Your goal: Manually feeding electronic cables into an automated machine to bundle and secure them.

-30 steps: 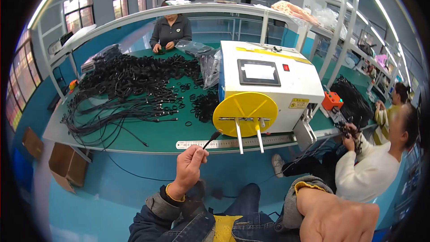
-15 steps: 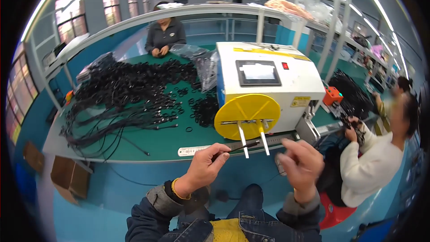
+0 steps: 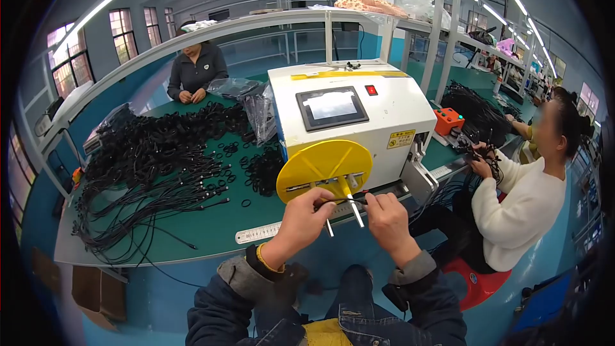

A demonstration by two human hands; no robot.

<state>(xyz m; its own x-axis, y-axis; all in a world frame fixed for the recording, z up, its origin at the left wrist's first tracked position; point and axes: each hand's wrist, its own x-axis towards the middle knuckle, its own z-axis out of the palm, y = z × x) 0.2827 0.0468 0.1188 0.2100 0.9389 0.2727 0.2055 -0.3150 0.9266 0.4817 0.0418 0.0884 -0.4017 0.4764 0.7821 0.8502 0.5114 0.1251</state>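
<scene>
My left hand [image 3: 300, 223] and my right hand [image 3: 389, 223] are both closed in a pinch on a thin black cable [image 3: 349, 201]. A short stretch of it runs between my fingertips; the rest is hidden by my hands. Just behind it is the yellow disc [image 3: 314, 161] of a white machine [image 3: 359, 99], with two pale metal prongs [image 3: 356, 213] sticking out toward me. A steel ruler [image 3: 257, 233] lies along the table's front edge, left of the disc and near my left hand.
Bundled black cables [image 3: 138, 182] and small black rings [image 3: 264, 170] cover the table's left side. An orange control box [image 3: 448, 121] stands right of the machine. At right sits a co-worker [image 3: 522, 198] handling black cables; another person [image 3: 197, 70] is across the table.
My right hand has moved left to the cable and now pinches it alongside my left hand. The view has shifted, so the machine sits farther left.
</scene>
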